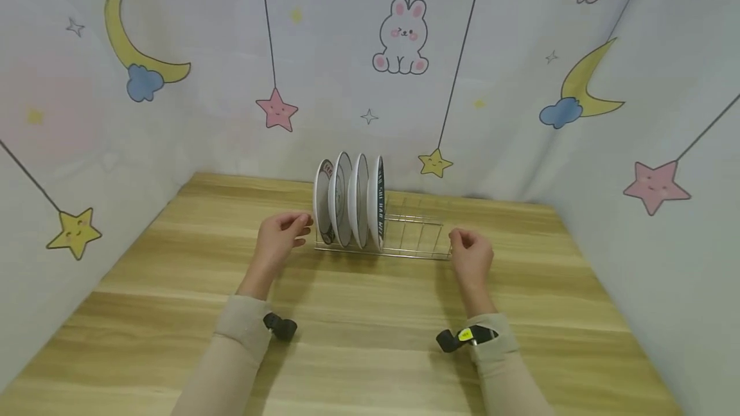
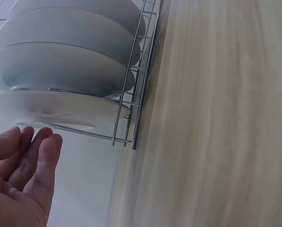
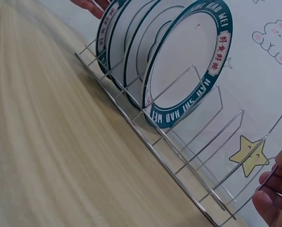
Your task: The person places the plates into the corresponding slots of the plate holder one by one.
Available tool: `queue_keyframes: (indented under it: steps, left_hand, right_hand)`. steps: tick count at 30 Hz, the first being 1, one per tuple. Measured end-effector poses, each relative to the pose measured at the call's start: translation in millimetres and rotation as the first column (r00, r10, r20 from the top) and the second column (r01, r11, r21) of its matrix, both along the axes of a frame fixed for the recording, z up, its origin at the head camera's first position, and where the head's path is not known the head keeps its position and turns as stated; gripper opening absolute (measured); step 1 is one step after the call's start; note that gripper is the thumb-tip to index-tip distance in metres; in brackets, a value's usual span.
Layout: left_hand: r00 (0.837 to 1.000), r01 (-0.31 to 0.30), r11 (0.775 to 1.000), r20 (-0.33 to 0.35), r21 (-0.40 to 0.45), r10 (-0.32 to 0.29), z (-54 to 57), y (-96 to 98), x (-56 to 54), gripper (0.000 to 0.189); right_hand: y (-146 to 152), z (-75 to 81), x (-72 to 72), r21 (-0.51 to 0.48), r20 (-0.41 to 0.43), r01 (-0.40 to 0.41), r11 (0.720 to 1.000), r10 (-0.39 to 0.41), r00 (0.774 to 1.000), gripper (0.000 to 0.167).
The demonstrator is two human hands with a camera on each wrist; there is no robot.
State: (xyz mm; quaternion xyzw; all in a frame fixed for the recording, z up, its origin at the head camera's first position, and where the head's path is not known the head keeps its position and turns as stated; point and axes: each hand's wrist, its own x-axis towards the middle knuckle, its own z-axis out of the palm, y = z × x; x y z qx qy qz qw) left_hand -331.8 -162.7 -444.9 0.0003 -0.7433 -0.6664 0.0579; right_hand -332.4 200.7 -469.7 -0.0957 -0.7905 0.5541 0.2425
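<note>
A wire dish rack (image 1: 416,254) stands on the table, with several round plates (image 1: 376,210) upright in its left part. In the right wrist view the nearest plate (image 3: 183,61) shows a white middle and a green lettered rim. My left hand (image 1: 280,236) is at the rack's left end; in the left wrist view its loosely bent fingers (image 2: 46,151) are close beside the outermost plate (image 2: 60,105), with nothing visibly held. My right hand (image 1: 473,255) pinches the end wire at the rack's right end, seen between thumb and fingers in the right wrist view.
The wooden table (image 1: 358,339) reaches back to a pale cloth wall (image 1: 347,50) printed with stars, moons and a rabbit. Bare wire slots (image 3: 216,127) lie between the plates and my right hand. A small black camera (image 1: 280,327) sits on each wrist.
</note>
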Motion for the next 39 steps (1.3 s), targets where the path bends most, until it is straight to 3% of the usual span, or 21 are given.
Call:
queue_keyframes:
  steps: [17, 24, 31, 39]
  left_hand:
    - [1.0, -0.008, 1.0, -0.001, -0.011, 0.008, 6.9, -1.6, 37.6, 0.039]
    - [1.0, -0.013, 1.0, -0.015, -0.01, 0.013, 17.5, 0.2, 57.9, 0.038]
    - [0.998, 0.033, 0.999, -0.053, -0.019, -0.034, 31.4, 17.4, 73.0, 0.037]
    - [0.99, 0.084, 0.99, -0.107, -0.118, -0.096, 38.1, 46.6, 80.9, 0.029]
  right_hand:
    - [-13.7, -4.9, 26.4, 0.032, -0.037, -0.016, 0.999, 0.018, 0.999, 0.017]
    - [-20.3, -8.1, 37.7, 0.057, -0.044, -0.024, 0.998, 0.027, 0.999, 0.016]
    - [-23.9, -9.7, 48.0, 0.082, -0.075, -0.053, 0.995, 0.059, 0.995, 0.013]
    - [-30.7, -15.2, 60.1, 0.103, -0.153, -0.108, 0.989, 0.123, 0.981, 0.011]
